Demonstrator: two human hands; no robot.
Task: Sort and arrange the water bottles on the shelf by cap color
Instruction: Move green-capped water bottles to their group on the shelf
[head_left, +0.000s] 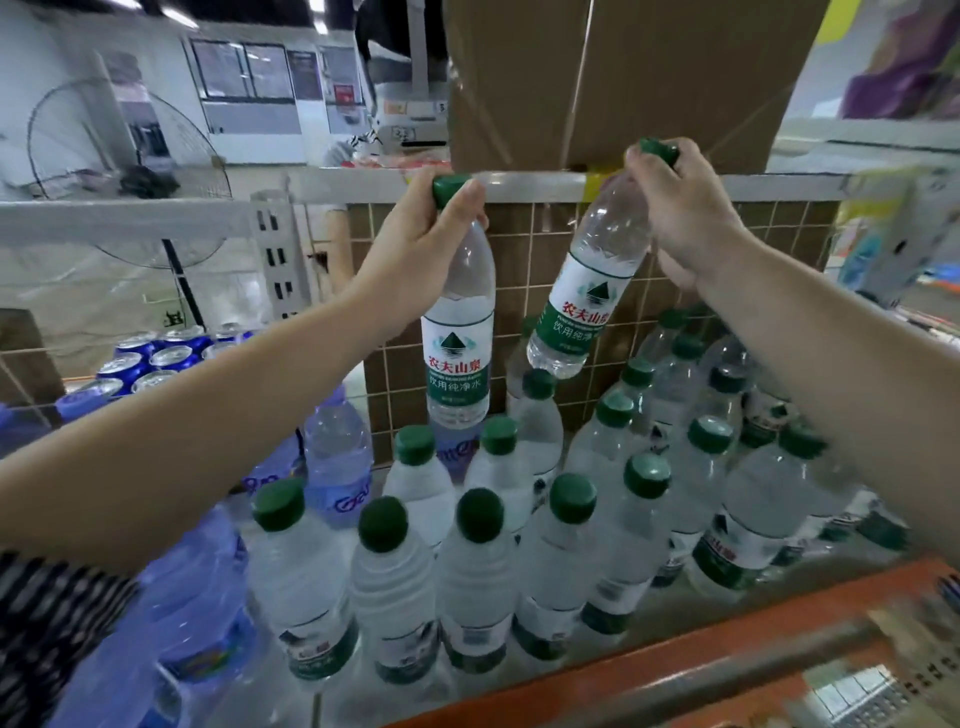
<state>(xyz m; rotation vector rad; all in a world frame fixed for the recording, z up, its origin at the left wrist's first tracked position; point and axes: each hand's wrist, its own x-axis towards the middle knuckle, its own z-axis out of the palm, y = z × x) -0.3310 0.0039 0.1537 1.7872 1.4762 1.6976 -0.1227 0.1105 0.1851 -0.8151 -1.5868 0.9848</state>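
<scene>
The lower centre and lower right of the frame are packed with clear green-capped water bottles (475, 571), standing close together, caps up, each filled with clear water and wrapped in a white and green label. At the lower left stand blue-tinted bottles (337, 457) and a larger blue jug (197, 597). Behind them, at centre left, is a cluster of blue cans (156, 358) with sealed silver tops.

Two more green-capped bottles are lifted above the group, in front of a brown wire-grid back panel (524, 270). The left hand (415, 249) grips the upright bottle (460, 343) at its neck, fingers curled just under the cap, thumb against the cap's side; the body hangs straight down, its base just above the standing caps. The right hand (680, 208) grips the tilted bottle (587, 301) at its neck, fingers wrapped round the cap so only the cap's top shows; its base slants towards the lower left, near the upright bottle.

A taped cardboard box (623, 78) sits at upper centre, and an orange shelf edge (675, 665) crosses the lower right.
</scene>
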